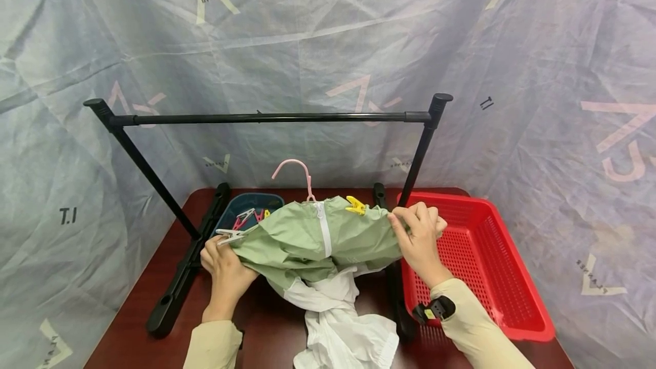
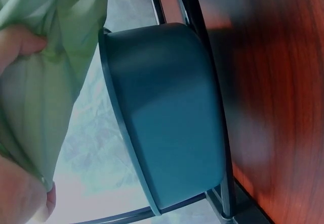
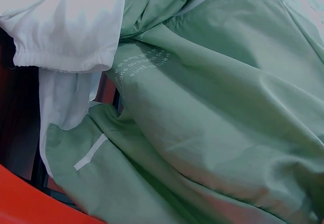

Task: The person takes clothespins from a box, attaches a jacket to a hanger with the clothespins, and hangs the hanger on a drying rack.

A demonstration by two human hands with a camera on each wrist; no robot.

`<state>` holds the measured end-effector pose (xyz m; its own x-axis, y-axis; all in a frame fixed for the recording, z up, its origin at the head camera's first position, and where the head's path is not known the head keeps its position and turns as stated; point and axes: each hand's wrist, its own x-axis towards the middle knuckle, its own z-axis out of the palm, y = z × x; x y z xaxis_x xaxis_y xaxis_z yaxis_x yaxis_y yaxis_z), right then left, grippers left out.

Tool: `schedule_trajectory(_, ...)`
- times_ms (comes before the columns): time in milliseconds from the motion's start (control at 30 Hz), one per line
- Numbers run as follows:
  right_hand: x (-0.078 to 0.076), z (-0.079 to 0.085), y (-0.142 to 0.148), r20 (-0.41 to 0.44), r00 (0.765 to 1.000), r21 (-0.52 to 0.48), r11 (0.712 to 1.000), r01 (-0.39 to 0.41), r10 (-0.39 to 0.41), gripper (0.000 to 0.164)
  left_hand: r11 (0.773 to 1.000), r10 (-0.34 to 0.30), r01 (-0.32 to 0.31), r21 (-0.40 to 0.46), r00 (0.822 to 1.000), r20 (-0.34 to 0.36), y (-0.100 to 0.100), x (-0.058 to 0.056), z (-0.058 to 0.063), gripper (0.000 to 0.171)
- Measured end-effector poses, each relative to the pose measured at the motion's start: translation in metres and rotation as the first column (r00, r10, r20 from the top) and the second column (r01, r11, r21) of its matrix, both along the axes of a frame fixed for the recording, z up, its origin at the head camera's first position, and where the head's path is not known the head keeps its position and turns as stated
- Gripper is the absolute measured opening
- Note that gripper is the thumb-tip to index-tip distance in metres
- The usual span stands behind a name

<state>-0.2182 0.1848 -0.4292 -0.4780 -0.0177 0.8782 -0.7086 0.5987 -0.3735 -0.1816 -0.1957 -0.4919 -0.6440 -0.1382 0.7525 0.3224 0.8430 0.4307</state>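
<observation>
A green and white zip jacket (image 1: 353, 238) hangs in the air between both hands, its white sleeves trailing down toward the table. From its collar rises the hook of a pink hanger (image 1: 291, 162); the rest is inside the cloth. My left hand (image 1: 225, 269) grips the left shoulder, right by a white clothespin (image 1: 230, 235). In the left wrist view, a thumb (image 2: 23, 44) presses on the green fabric. At the other shoulder my right hand (image 1: 421, 238) pinches the cloth edge, to the right of a yellow clothespin (image 1: 355, 205) clipped there. The right wrist view shows only jacket fabric, no fingers.
Behind the jacket stands a black rack with a horizontal bar (image 1: 266, 119). A blue bin (image 1: 274, 200) with several clothespins is at back left. A red perforated basket (image 1: 517, 278) lies right, partly under my right forearm. Everything stands on a dark red wooden table (image 1: 138, 306).
</observation>
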Motion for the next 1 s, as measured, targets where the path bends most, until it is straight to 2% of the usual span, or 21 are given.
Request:
schedule_trajectory(367,-0.001,0.004,0.0,0.016,1.0,-0.016,1.0,-0.004,0.004,0.037,1.0,-0.006,0.006,0.006,1.0,0.003,0.0,-0.003,0.003,0.078)
schedule_trajectory(600,-0.003,0.008,-0.001,0.02,1.0,-0.033,0.999,0.018,-0.017,0.031,1.0,-0.024,0.024,0.018,0.999,0.025,0.0,-0.007,0.005,0.086)
schedule_trajectory(867,-0.005,0.008,-0.002,0.029,0.999,-0.047,0.999,0.024,-0.023,0.025,1.0,-0.023,0.023,0.006,1.0,-0.015,0.0,-0.011,0.006,0.085)
schedule_trajectory(1000,-0.005,0.007,-0.001,0.03,0.999,-0.048,0.998,0.032,-0.03,0.031,1.0,-0.026,0.025,-0.006,0.999,-0.029,0.001,-0.013,0.007,0.083)
